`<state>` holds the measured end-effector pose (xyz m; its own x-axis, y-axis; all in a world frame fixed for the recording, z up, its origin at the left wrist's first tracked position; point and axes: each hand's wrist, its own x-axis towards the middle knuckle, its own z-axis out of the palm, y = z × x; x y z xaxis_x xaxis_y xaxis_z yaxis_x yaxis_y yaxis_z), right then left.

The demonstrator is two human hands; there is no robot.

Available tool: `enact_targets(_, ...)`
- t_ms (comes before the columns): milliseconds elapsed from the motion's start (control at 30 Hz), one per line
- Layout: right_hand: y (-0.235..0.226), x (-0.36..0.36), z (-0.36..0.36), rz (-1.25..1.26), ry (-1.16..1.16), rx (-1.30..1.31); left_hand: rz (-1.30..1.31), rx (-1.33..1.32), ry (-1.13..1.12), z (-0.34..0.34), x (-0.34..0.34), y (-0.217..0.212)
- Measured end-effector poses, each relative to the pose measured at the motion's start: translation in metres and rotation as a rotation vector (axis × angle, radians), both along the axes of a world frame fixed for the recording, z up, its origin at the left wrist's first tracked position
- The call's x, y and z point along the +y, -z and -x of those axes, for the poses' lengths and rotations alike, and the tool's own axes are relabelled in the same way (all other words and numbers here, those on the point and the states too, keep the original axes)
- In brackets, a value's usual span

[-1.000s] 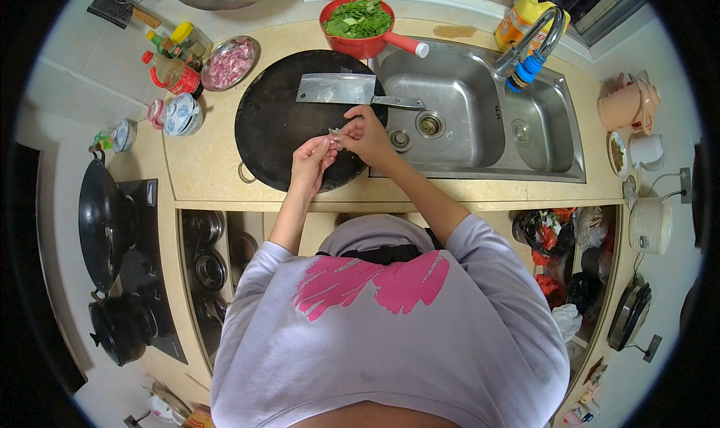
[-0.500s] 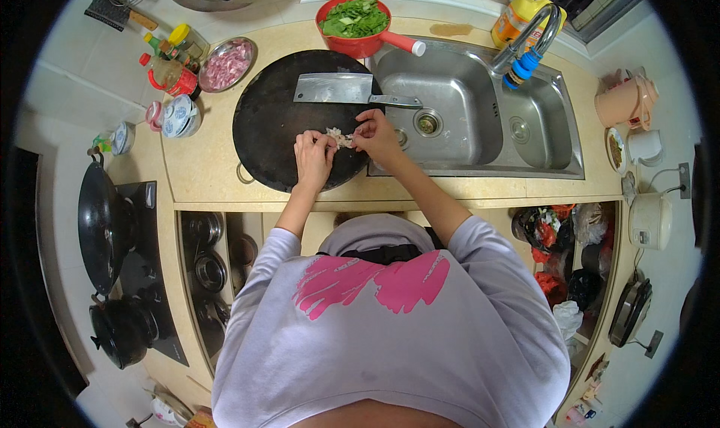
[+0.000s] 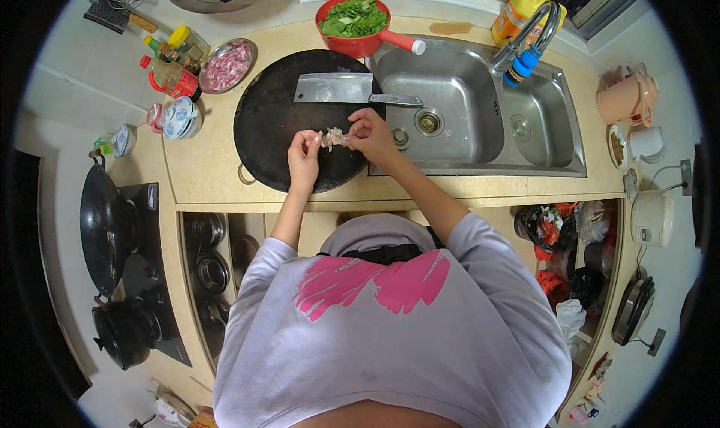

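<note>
A small heap of pale chopped bits [image 3: 334, 138], perhaps garlic, lies on the dark round chopping board [image 3: 270, 121] between my two hands. My left hand [image 3: 304, 154] is at the heap's left side, its thumb and fingertips drawn together at the bits. From the right, my right hand [image 3: 373, 137] pinches at the other end of the heap with bent fingers. A broad cleaver [image 3: 334, 88] lies flat across the far part of the board, and its handle sticks out over the sink edge. Exactly which bits each hand pinches is too small to see.
Right of the board is a double steel sink [image 3: 465, 121] with a faucet [image 3: 547, 34]. A red pan of chopped greens [image 3: 354, 17] stands behind it. At the left are a plate of sliced raw meat [image 3: 226, 64], bottles [image 3: 176, 76] and a lidded jar [image 3: 181, 118].
My left hand has shifted slightly left and its fingers have come off the top of the heap, so more of the bits show. My right hand has moved slightly left.
</note>
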<state>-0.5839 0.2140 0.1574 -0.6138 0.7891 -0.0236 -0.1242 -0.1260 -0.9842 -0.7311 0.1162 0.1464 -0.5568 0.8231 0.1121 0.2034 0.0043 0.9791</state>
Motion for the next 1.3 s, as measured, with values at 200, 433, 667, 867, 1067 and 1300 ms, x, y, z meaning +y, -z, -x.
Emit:
enact_targets(200,-0.008,-0.002,0.020,0.009,-0.035,0.063,-0.093,-0.399,0.042,0.003,0.004,-0.003)
enact_targets(433,-0.015,-0.006,0.036,-0.058,0.009,0.080,-0.093,-0.494,0.021,0.000,0.003,-0.010)
enact_targets(667,-0.026,-0.011,0.037,-0.214,0.085,-0.044,-0.122,-0.557,0.068,-0.012,0.004,-0.035)
enact_targets(867,-0.027,-0.010,0.035,-0.252,0.147,-0.068,-0.116,-0.370,0.081,-0.007,0.003,-0.030)
enact_targets(1067,-0.024,-0.005,0.033,-0.274,0.155,-0.089,-0.113,-0.360,0.088,-0.005,0.004,-0.031)
enact_targets(1300,-0.018,-0.001,0.034,-0.223,0.082,-0.015,-0.112,-0.465,0.110,-0.002,0.004,-0.030)
